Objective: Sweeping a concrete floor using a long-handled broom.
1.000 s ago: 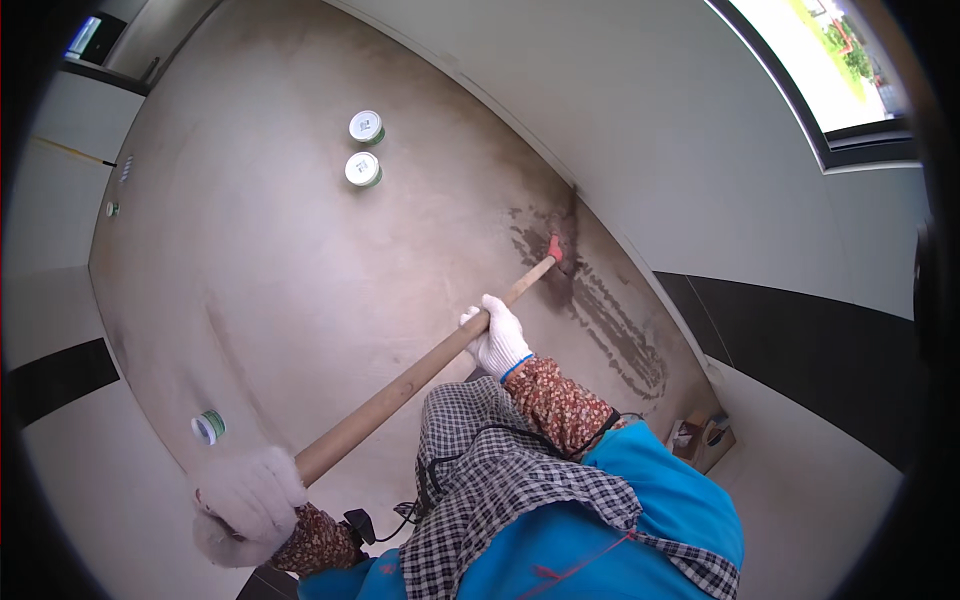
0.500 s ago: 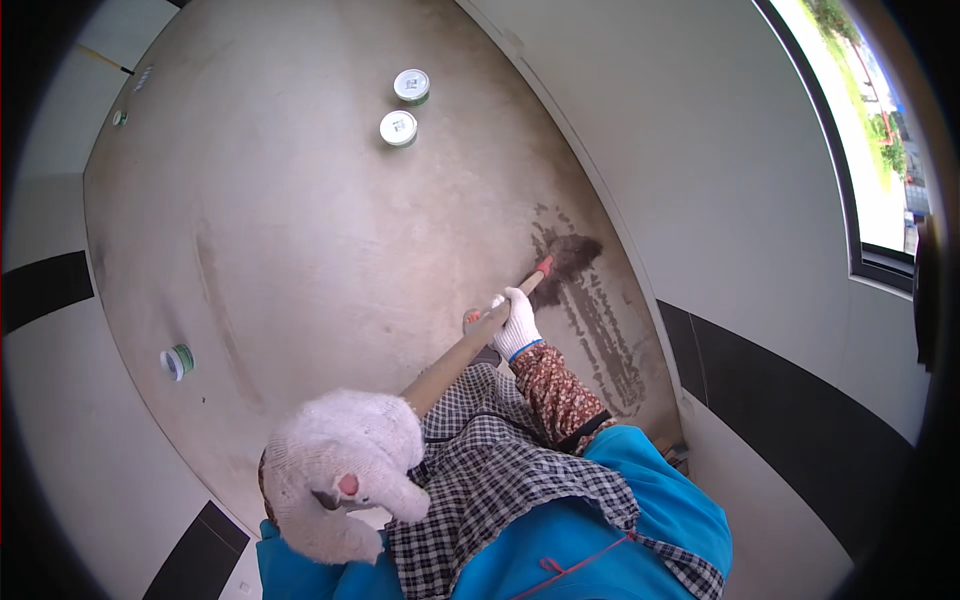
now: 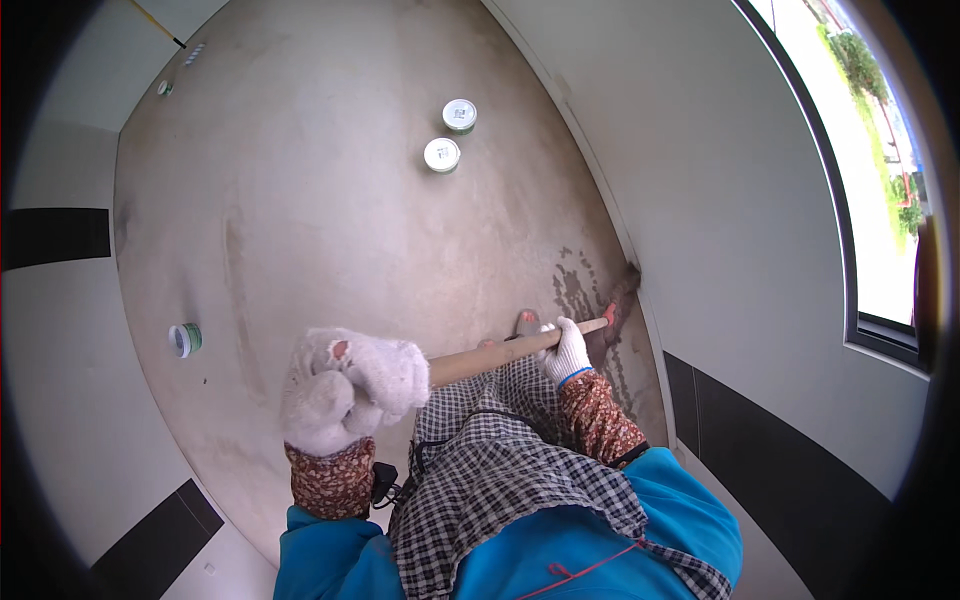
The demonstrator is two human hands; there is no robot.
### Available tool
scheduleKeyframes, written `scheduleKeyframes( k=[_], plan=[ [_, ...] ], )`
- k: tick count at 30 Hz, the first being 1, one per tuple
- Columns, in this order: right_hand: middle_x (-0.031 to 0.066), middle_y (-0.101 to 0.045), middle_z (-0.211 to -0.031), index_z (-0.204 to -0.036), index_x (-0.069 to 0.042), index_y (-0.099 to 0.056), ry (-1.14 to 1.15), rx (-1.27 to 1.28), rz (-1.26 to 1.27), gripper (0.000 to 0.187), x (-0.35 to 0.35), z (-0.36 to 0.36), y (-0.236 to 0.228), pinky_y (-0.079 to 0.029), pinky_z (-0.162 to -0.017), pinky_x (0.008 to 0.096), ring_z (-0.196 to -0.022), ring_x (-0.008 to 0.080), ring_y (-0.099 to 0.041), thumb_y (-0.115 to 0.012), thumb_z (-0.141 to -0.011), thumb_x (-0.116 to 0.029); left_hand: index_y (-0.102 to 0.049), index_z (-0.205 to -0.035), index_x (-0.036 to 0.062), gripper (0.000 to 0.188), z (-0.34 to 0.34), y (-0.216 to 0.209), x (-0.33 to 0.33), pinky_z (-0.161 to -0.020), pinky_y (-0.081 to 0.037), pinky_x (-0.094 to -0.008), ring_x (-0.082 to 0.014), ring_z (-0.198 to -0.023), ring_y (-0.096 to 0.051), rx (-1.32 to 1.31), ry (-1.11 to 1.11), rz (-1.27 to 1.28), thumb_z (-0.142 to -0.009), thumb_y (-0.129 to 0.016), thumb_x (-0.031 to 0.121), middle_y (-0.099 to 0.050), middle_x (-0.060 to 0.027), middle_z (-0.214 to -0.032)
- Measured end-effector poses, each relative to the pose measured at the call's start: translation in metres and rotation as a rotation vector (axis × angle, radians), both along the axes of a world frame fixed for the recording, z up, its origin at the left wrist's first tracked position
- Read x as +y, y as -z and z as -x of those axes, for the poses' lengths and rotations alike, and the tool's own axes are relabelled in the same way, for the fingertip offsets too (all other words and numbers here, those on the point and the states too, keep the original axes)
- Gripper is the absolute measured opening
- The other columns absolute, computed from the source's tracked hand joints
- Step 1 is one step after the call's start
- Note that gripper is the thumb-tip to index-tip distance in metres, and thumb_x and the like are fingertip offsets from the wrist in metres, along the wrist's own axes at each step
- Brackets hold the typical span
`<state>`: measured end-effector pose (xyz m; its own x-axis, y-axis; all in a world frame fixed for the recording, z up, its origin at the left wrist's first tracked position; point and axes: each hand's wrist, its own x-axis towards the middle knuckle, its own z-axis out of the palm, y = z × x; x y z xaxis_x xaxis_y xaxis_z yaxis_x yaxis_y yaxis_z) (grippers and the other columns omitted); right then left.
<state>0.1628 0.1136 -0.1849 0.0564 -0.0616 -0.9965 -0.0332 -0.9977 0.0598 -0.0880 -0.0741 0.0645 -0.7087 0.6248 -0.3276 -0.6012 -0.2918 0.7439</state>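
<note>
Now that the dark, mop-like head has swung over to the foot of the wall on the person's right, the stroke has changed its place. Half a second ago that head sat out on the floor, plainly apart from the wall; at this moment it lies along the edge where the two meet, though it is too blurred to tell whether it touches the wall. The wooden pole has swung too, from a stronger slant to nearly level across the person's front. For the work in hand, I judge, this means the border of the floor is getting the stroke rather than the open part.

Both hands are clamped on the pole, well apart from each other. The left hand, gloved in fuzzy white with a hole in the fabric, is curled round the upper end. The right hand, gloved in white with a blue cuff, grips lower down, near the red collar between pole and head. Wet streaks mark the floor just beside the head.

As for writing, two round tubs sit near each other farther off, each white lid bearing a dark printed patch too small to read from where I stand. Another tub, away to the left, shows nothing legible either.
</note>
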Motion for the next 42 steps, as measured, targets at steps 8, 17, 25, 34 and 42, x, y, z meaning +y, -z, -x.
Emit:
scheduleKeyframes(
  k=[8, 17, 25, 34, 42],
  plan=[
    [0.0029, -0.053, -0.074, -0.088, -0.012, -0.047, -0.038, 0.084, -0.094, 0.014, 0.025, -0.024, 0.092, -0.054, -0.061, 0.0318, -0.065, 0.0184, -0.057, -0.058, -0.090, -0.019, -0.067, -0.095, -0.0078, 0.026, -0.027, 0.004, 0.026, -0.058, -0.047, -0.0286, -0.0166, -0.065, -0.058, -0.153, 0.151, 0.054, -0.095, -0.061, 0.018, -0.067, -0.0158, -0.089],
    [0.0058, -0.053, -0.080, -0.096, -0.009, -0.046, -0.051, 0.417, -0.045, 0.019, 0.001, 0.160, 0.018, -0.054, -0.061, 0.0350, -0.068, 0.0205, -0.056, -0.063, -0.091, -0.017, -0.060, -0.094, -0.0002, 0.041, -0.013, -0.073, -0.022, -0.061, -0.056, -0.0342, -0.0205, -0.060, -0.064, 0.624, 0.092, -0.048, -0.096, -0.046, 0.038, -0.065, -0.0126, -0.077],
    [0.0084, -0.055, -0.087, -0.103, -0.005, -0.046, -0.059, 0.103, -0.060, 0.022, -0.015, 0.021, -0.002, -0.059, -0.063, 0.0379, -0.068, 0.0207, -0.058, -0.055, -0.093, -0.022, -0.052, -0.064, 0.0069, 0.040, -0.013, -0.016, -0.019, -0.045, -0.048, -0.0396, -0.0198, -0.035, -0.047, 0.202, -0.100, -0.093, -0.093, -0.041, 0.031, -0.047, -0.0026, -0.045],
    [0.0077, -0.058, -0.088, -0.103, -0.010, -0.048, -0.139, 0.020, -0.002, 0.017, -0.009, 0.048, 0.059, -0.056, -0.062, 0.0385, -0.075, 0.0235, -0.061, -0.055, -0.092, -0.021, -0.052, -0.072, 0.0034, 0.038, -0.023, -0.005, 0.007, -0.046, -0.043, -0.0410, -0.0221, -0.036, -0.044, 0.234, -0.300, 0.011, -0.093, -0.034, 0.029, -0.048, -0.0072, -0.046],
    [0.0081, -0.058, -0.084, -0.107, -0.007, -0.048, -0.462, 0.224, -0.119, 0.029, 0.010, 0.150, 0.050, -0.053, -0.058, 0.0401, -0.074, 0.0238, -0.061, -0.057, -0.090, -0.028, -0.042, -0.064, 0.0140, 0.033, -0.054, -0.044, 0.033, -0.046, -0.036, -0.0348, -0.0130, -0.036, -0.038, 0.652, -0.280, 0.398, -0.094, -0.038, 0.027, -0.043, -0.0001, -0.042]
  ],
)
